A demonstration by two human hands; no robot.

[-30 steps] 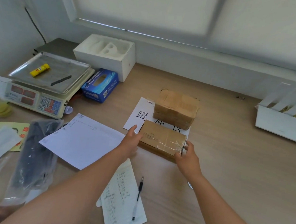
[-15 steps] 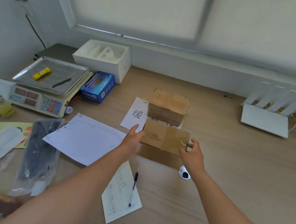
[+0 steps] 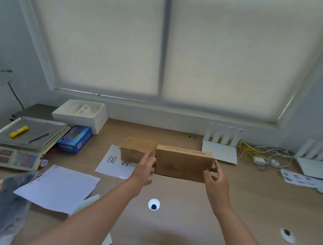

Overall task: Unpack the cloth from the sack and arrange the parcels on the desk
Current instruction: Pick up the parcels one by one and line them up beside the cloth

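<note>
Now the flat parcel (image 3: 182, 164) is up off the surface (image 3: 185, 233), left hand (image 3: 145, 167) pressed flat on one end, right hand (image 3: 215, 179) gripping the other, just beside the second parcel (image 3: 136, 149). Not set down yet; the dark sack (image 3: 4, 206) lies at left, apparently unemptied.

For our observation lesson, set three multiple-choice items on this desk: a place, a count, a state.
1. Where does the small yellow tube lie? A on the scale's silver metal tray; B on a blue carton; C in a white foam box.
2. How many brown cardboard parcels show? A one; B two; C four.
3. The flat brown cardboard parcel is: A torn open; B held between left hand and right hand; C on the scale.
Answers: 1 A: it lies on the tray. 2 B: the flat one plus a taped one. 3 B: a hand at each end.
</note>
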